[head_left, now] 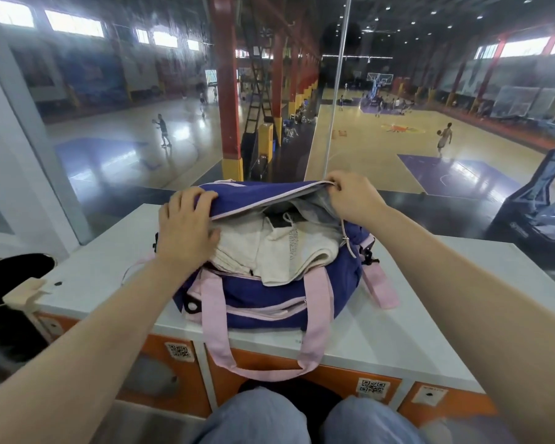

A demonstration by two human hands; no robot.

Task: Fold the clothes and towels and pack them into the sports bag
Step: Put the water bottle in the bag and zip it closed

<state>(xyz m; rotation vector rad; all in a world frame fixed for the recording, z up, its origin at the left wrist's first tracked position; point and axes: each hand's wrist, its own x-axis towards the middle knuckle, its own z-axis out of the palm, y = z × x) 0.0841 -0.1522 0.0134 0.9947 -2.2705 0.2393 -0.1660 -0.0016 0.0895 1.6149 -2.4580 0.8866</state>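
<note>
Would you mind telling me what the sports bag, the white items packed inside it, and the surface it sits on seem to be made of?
The sports bag looks like woven fabric, matte purple, creasing softly, with pink webbing straps. The white items appear to be terry towel or thick cotton: fuzzy, matte, folded in soft layers. The cabinet top seems a hard, smooth white laminate or painted board, faintly glossy with soft reflections; which one I cannot tell.

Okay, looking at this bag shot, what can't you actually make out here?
Head view only:
- Zipper pull: covered by the right hand pinching at the bag opening.
- Bag's back and deeper contents: hidden by the flap and the white towels.
- Left hand fingertips: tucked behind the flap.
- Locker labels: too blurred to read.
</note>
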